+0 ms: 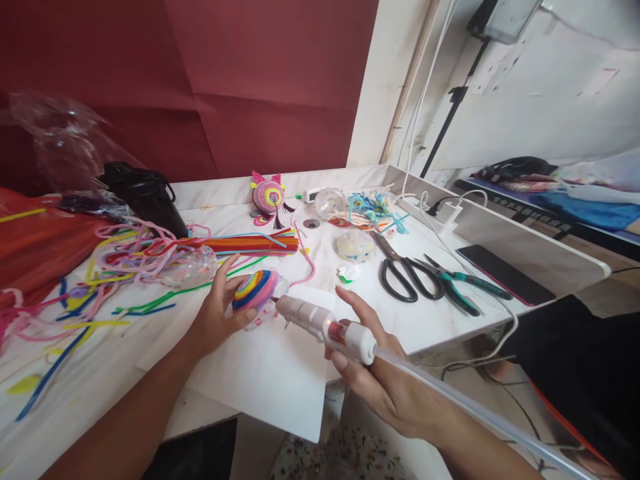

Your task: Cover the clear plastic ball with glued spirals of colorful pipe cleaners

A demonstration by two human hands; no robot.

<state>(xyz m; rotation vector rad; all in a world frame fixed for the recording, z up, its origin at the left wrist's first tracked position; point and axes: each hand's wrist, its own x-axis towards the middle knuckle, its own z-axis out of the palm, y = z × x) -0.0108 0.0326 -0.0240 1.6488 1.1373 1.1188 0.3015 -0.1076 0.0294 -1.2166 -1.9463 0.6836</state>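
Note:
My left hand (216,313) grips a round ball (257,293) wrapped in coiled pipe cleaners of pink, blue, orange and yellow, holding it just above the white table (430,320). My right hand (383,377) is wrapped round a white glue gun (320,320) with a clear glue stick trailing behind. The gun's nozzle touches the ball's lower right side. A white sheet of paper (270,380) lies under both.
Loose pipe cleaners (150,260) and an orange bundle (250,243) cover the left of the table. Black scissors (405,273), green pliers (460,287), a phone (505,273), a finished pink ornament (270,197), clear balls (354,245) and a black bag (145,197) lie around.

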